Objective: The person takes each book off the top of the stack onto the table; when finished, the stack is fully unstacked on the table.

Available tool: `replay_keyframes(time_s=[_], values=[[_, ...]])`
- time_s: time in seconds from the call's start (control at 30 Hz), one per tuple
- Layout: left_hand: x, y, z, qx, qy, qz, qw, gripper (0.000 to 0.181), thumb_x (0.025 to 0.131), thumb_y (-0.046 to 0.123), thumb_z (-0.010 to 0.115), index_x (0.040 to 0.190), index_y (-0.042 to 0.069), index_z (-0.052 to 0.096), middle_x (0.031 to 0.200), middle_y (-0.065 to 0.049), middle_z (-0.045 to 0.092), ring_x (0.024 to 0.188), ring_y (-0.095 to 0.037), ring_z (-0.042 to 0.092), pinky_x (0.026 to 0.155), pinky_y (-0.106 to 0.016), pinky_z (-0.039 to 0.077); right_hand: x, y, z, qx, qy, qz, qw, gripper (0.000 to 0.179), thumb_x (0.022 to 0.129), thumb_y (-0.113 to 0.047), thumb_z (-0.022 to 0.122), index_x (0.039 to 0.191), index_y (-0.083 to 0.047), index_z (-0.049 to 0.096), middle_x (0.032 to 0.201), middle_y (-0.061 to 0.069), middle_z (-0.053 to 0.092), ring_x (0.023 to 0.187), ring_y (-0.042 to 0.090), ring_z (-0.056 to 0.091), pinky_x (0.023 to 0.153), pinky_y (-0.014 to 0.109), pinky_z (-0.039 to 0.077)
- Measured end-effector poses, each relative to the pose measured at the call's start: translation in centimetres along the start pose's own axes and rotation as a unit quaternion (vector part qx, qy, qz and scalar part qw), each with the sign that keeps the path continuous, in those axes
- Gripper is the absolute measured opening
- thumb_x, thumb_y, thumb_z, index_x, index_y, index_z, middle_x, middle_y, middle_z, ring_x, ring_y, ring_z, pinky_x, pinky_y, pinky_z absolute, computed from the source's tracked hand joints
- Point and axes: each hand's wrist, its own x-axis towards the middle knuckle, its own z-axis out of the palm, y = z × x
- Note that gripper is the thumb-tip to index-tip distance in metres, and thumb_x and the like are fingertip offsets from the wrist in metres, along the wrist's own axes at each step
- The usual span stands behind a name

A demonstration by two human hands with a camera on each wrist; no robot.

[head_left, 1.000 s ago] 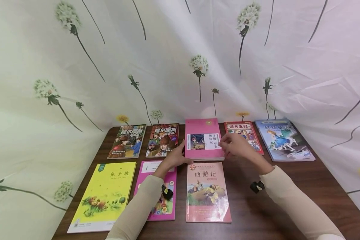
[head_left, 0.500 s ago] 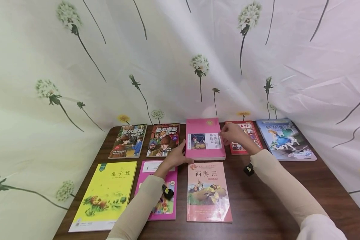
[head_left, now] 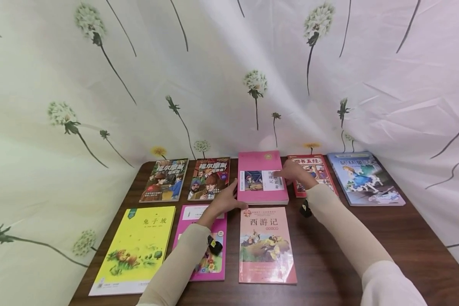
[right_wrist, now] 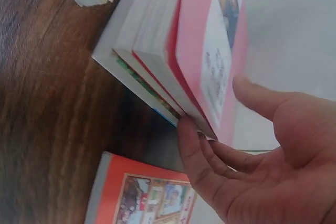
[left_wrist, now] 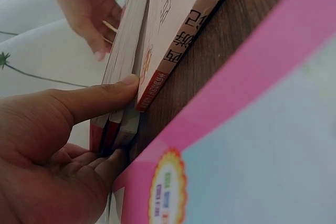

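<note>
A pink-covered book (head_left: 257,160) lies on top of a stack of several books at the back middle of the table. At the stack's near left corner, my left hand (head_left: 225,200) holds it, thumb along the near page edges and fingers against the left side; the left wrist view shows this thumb (left_wrist: 100,98) on the pages. My right hand (head_left: 295,173) is at the stack's right side. In the right wrist view, its fingertips (right_wrist: 188,129) touch the side edges of the books, while the thumb is raised near the pink cover. Some lower books show only as page edges (right_wrist: 134,64).
Close in front of the stack lies a light pink book (head_left: 267,246). Left are two detective comics (head_left: 163,180), a yellow book (head_left: 135,246) and a magenta book (head_left: 210,270). A red book (head_left: 317,170) and a blue book (head_left: 363,178) lie right. A flowered cloth (head_left: 214,85) hangs behind.
My right hand has shifted along the stack's right side, its wrist and forearm swinging inward to the left. The left hand and the books look almost unmoved.
</note>
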Motion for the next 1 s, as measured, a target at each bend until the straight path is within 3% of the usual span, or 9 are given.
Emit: replay_keyframes(time_s=[0.23,0.7,0.83,1.0], values=[[0.1,-0.1,-0.1,-0.001,0.000,-0.001,1.0000,0.115,0.085,0.021,0.089,0.173,0.011,0.015,0.177,-0.015,0.024,0.158,-0.042,0.036,0.121,-0.059,0.042,0.3,0.4,0.8,0.027,0.005,0.004,0.9996,0.038,0.095,-0.029,0.082,0.111,0.006,0.074,0.100,0.019,0.081,0.079,0.023,0.078,0.071,0.035,0.065],[0.2,-0.3,0.0,-0.038,-0.027,-0.005,0.9989,0.112,0.088,0.017,0.088,0.173,0.013,0.014,0.179,-0.010,0.017,0.157,-0.036,0.039,0.119,-0.052,0.047,0.1,1.2,0.7,0.055,0.022,0.024,0.9980,0.040,0.098,-0.026,0.079,0.114,0.010,0.071,0.102,0.023,0.078,0.079,0.025,0.077,0.071,0.036,0.065],[0.2,-0.4,0.0,-0.048,-0.032,-0.003,0.9983,0.111,0.089,0.016,0.087,0.173,0.016,0.015,0.179,-0.010,0.018,0.158,-0.035,0.037,0.118,-0.051,0.048,0.1,1.1,0.7,0.051,0.041,0.029,0.9974,0.037,0.097,-0.025,0.079,0.109,0.009,0.070,0.091,0.017,0.075,0.070,0.020,0.067,0.062,0.030,0.056],[0.2,-0.4,0.0,-0.043,-0.031,0.000,0.9986,0.109,0.089,0.016,0.087,0.172,0.016,0.018,0.179,-0.008,0.019,0.158,-0.035,0.037,0.118,-0.051,0.049,0.2,1.0,0.3,0.082,0.071,0.004,0.9941,0.025,0.097,-0.018,0.078,0.098,0.005,0.070,0.084,0.013,0.072,0.063,0.015,0.055,0.056,0.028,0.046]])
